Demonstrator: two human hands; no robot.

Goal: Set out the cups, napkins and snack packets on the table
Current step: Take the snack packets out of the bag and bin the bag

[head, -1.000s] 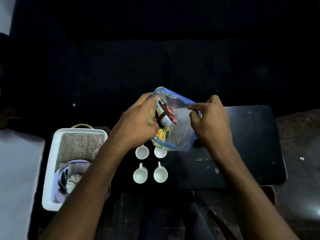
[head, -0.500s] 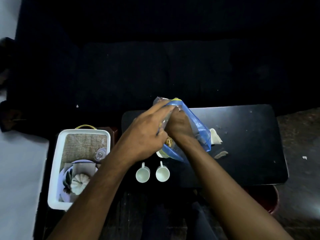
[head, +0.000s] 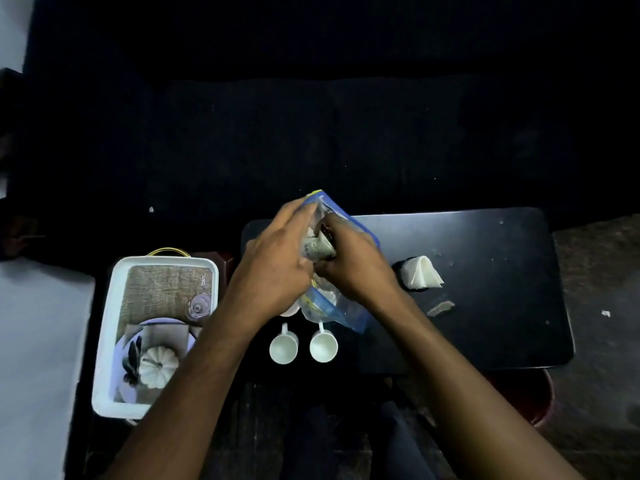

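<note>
A clear plastic bag with blue edges (head: 341, 306) hangs over the left part of the black table (head: 485, 306). My left hand (head: 273, 268) grips the bag's left rim. My right hand (head: 353, 265) reaches into its mouth, fingers closed on a snack packet (head: 317, 247) that pokes out. Two white cups (head: 284, 348) (head: 323, 346) stand side by side near the table's front edge; another cup's rim shows just under my left wrist. A folded white napkin (head: 420, 275) lies right of my right hand.
A white tub (head: 104, 341) on the left holds a burlap mat, a clear glass (head: 199, 306), a plate and a small white pumpkin (head: 157, 367). A dark sofa fills the background. A reddish stool edge (head: 533, 400) shows under the table's right front.
My right hand went from holding the bag's right rim to reaching inside it, and now draws a packet up. The bag dropped lower, covering the rear cups. A napkin came into view.
</note>
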